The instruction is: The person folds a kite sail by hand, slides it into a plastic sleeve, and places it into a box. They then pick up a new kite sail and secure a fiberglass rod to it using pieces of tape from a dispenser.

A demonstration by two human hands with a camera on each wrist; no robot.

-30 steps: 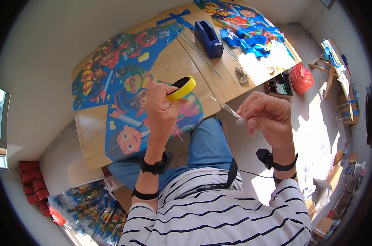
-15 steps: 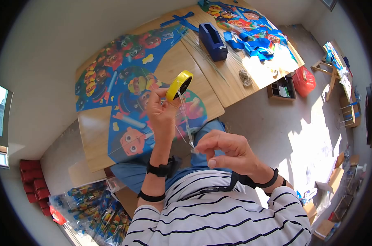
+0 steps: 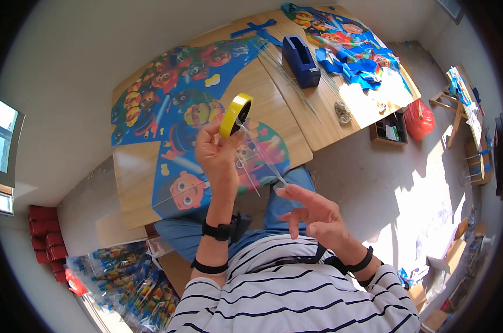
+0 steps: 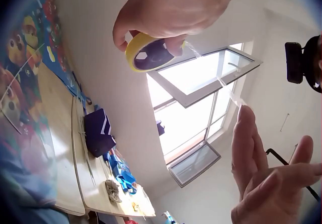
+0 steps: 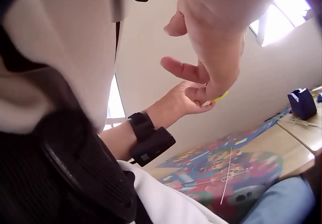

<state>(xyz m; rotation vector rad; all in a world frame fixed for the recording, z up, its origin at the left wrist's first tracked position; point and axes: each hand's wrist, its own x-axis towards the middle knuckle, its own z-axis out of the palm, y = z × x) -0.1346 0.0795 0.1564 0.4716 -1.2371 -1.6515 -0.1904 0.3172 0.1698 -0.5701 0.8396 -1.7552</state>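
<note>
Raised above the table, the left hand (image 3: 218,158) grips a yellow roll of tape (image 3: 232,116) with its thumb and fingers. A clear strip (image 3: 268,161) runs from the roll down to the fingertips of the right hand (image 3: 321,219). In the left wrist view the strip's end (image 4: 236,99) touches a fingertip of the right hand (image 4: 269,176), whose fingers are extended and spread. Beneath the roll lies a printed cartoon sheet (image 3: 188,139) with thin sticks across it, one stick (image 3: 250,175) reaching past its edge.
A dark blue tape dispenser (image 3: 301,64) stands on the wooden table (image 3: 135,172), near thin sticks, blue ribbon (image 3: 362,72) and a second printed sheet. On the floor are a compartmented box (image 3: 389,133), a red bag (image 3: 419,121) and a pile of wrapped items (image 3: 124,283).
The right hand has moved from the right, down and inward beside the strip, and its fingers have spread. The left hand has tilted the roll more upright and keeps its grip.
</note>
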